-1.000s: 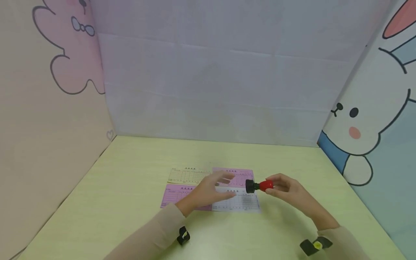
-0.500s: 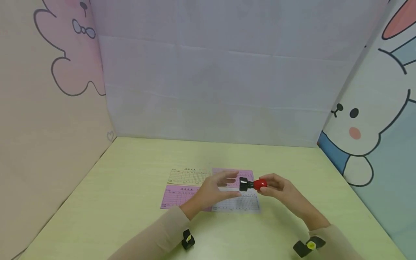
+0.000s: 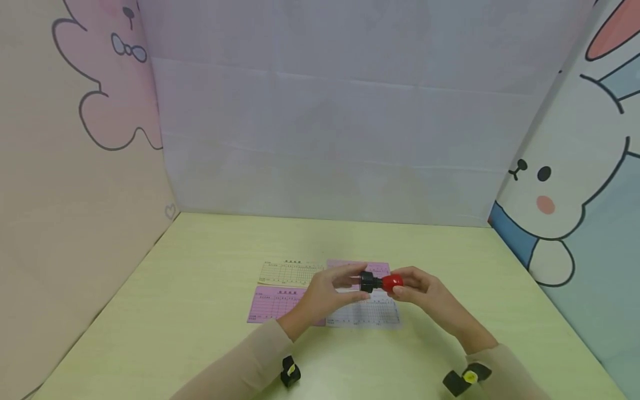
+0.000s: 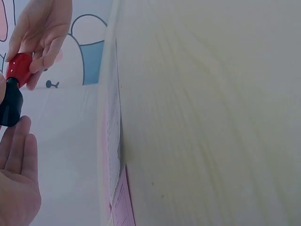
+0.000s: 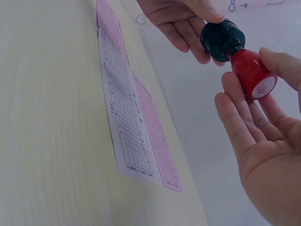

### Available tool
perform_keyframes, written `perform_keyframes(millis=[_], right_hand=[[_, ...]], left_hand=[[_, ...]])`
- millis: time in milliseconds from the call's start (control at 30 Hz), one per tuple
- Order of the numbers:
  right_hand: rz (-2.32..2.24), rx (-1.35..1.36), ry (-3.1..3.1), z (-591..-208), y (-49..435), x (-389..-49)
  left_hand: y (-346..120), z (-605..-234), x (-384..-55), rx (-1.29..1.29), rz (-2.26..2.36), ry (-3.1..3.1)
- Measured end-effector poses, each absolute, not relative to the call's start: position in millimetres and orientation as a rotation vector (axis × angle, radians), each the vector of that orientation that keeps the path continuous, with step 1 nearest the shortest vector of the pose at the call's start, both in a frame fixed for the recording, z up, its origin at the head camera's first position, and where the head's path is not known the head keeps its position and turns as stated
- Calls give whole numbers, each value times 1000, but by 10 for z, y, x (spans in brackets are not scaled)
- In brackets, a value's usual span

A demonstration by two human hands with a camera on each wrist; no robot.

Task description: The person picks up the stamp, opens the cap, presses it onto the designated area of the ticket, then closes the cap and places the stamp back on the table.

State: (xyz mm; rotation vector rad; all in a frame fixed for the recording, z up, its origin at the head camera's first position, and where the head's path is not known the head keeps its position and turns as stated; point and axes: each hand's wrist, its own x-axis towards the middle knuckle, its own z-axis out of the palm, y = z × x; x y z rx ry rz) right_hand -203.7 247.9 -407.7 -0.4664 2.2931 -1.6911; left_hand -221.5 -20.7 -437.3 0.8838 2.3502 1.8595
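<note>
A stamp with a glossy red handle and a black round base (image 3: pixel 367 281) is held level in the air over the printed slips. My right hand (image 3: pixel 425 291) pinches the red handle (image 5: pixel 253 75) between thumb and fingers; a round pale label shows on its end in the right wrist view. At the other end, my left hand (image 3: pixel 327 289) has thumb and fingertips on opposite sides of the black base (image 4: pixel 11 106). The left wrist view cuts off part of the left hand. Below lie two pink slips (image 3: pixel 272 304), a yellow slip (image 3: pixel 287 272) and a white slip (image 3: pixel 362 314).
The slips form a two-by-two block on the pale yellow-green table (image 3: pixel 200 266). A plain light back wall (image 3: pixel 320 128) and cartoon-printed side walls (image 3: pixel 600 194) enclose the table. Black straps with yellow marks (image 3: pixel 469 378) are on both sleeved wrists.
My right hand has moved left with the stamp. My left hand shifted slightly right, and its thumb and fingers now meet the black base, which was apart from them a second ago.
</note>
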Motion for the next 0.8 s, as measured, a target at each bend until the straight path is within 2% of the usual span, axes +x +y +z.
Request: perform_keyframes(millis=[267,800], right_hand=[[-1681,-459,2286,-4025,2460,-2013],[-1630,-480,2308,-4021,2479,-2031]], left_hand=[[-219,-4349,-2179,814,1842,2391],[-239,-4319,-2175,847,1827,2380]])
